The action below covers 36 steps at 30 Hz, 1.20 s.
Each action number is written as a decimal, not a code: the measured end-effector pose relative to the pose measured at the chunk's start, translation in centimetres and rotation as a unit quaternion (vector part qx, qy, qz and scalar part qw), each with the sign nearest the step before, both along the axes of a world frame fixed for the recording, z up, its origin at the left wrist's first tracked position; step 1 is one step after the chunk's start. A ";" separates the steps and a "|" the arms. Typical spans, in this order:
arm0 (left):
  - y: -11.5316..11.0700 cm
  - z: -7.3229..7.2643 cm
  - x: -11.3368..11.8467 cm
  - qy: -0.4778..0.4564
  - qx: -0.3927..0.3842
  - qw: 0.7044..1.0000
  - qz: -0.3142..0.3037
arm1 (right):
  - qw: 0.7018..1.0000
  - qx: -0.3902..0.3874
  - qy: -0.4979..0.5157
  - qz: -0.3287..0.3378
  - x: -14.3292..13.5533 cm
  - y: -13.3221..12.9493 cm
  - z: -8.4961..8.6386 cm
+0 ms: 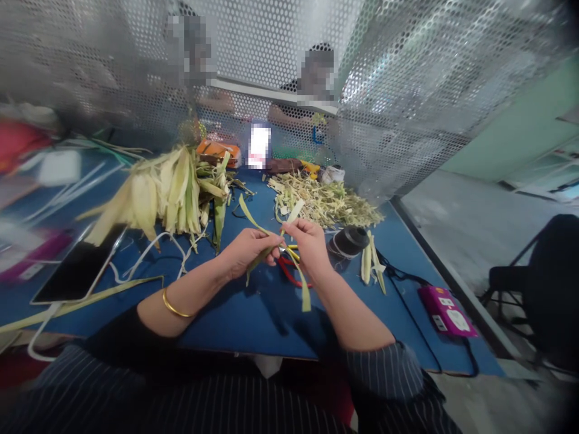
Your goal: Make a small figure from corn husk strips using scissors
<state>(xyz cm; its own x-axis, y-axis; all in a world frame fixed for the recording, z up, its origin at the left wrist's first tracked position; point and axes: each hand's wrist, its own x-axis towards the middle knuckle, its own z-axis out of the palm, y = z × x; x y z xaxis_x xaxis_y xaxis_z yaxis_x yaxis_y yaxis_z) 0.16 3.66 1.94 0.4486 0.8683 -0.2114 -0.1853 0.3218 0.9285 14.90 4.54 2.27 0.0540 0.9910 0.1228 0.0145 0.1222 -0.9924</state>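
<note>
Over the middle of the blue table, my left hand (257, 248) and my right hand (308, 241) meet with their fingers pinched on thin pale green husk strips (304, 289). The strips cross between my fingertips; one end points up to the left, others hang below. Just under my hands lie scissors (289, 271) with red handles, partly hidden, and something yellow. A large bundle of corn husks (167, 187) lies at the left. Beyond my right hand is a pile of husk scraps (321, 199), and beside that hand stands a black thread cone (350, 241).
A tablet (79, 265) with a white cable lies at the left. At the right are a few husk pieces (373, 262), black cords and a purple power box (447, 310). Behind a perforated screen (271, 48) sit people. A lit phone (259, 146) stands at the back.
</note>
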 end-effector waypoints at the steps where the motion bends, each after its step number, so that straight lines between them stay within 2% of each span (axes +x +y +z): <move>1: 0.0 0.0 0.0 -0.002 -0.001 1.000 0.005 | 0.999 0.012 -0.034 -0.001 0.1 0.1 0.2; 3: 0.1 0.2 -0.2 -0.013 -0.012 1.000 0.022 | 0.993 0.043 -0.105 -0.015 0.6 0.1 0.6; 5: 0.2 0.5 -0.5 -0.035 -0.023 0.998 0.042 | 0.977 0.105 -0.170 -0.076 1.0 -0.2 1.0; 8: 0.6 1.2 -0.9 -0.100 -0.030 0.992 0.065 | 0.924 0.234 -0.248 -0.172 1.1 -1.3 1.7; 10: 0.8 1.5 -1.1 -0.145 -0.024 0.986 0.074 | 0.902 0.281 -0.286 -0.161 0.6 -2.2 1.7; 13: 0.8 1.6 -1.1 -0.167 -0.003 0.982 0.093 | 0.906 0.248 -0.338 -0.059 -0.9 -3.0 1.0; 16: 0.6 1.5 -0.9 -0.157 0.008 0.983 0.097 | 0.926 0.197 -0.323 -0.020 -2.1 -3.0 -0.1; 19: 0.5 1.2 -0.7 -0.151 0.012 0.984 0.096 | 0.939 0.174 -0.298 -0.008 -2.4 -2.8 -0.7; 30: 0.4 1.6 -0.9 -0.122 0.024 0.982 0.142 | 0.929 0.205 -0.302 0.064 -1.8 -3.1 0.3; 33: 0.5 1.5 -1.0 -0.123 0.005 0.985 0.124 | 0.911 0.199 -0.352 0.081 -1.4 -3.3 0.6; 34: 0.6 1.5 -1.1 -0.126 0.000 0.986 0.111 | 0.901 0.203 -0.376 0.073 -1.2 -3.4 0.7; 36: 0.7 1.6 -1.4 -0.129 0.004 0.988 0.090 | 0.884 0.223 -0.411 0.017 -0.8 -3.4 0.9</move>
